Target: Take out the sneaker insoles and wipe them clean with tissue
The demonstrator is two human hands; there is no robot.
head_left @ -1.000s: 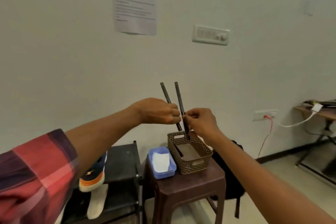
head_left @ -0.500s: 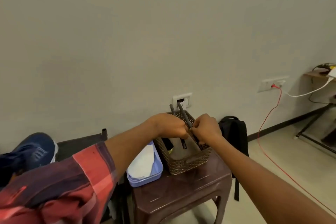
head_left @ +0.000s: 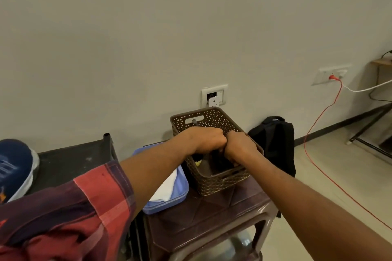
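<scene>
— Lowered since a second ago, the insoles [head_left: 194, 122] are being sunk into the basket [head_left: 214, 117].
— Hands?
— One insole is being gripped by the left hand [head_left: 206, 140]; the right hand [head_left: 239, 144] is curled, its hold hidden. Light, bendy pieces are being judged likely; edge-pinching is being advised.

We take this for a plain room in a home or small office. A bare off-white painted wall [head_left: 148, 38] carries a white socket plate [head_left: 214, 96], and a thin red cable [head_left: 314, 129] trails over the pale tiled floor [head_left: 339, 176]. A black fabric backpack [head_left: 273, 140] leans at the wall beside a brown plastic stool [head_left: 222, 212], and a wooden desk's corner [head_left: 381, 62] shows far right.
</scene>
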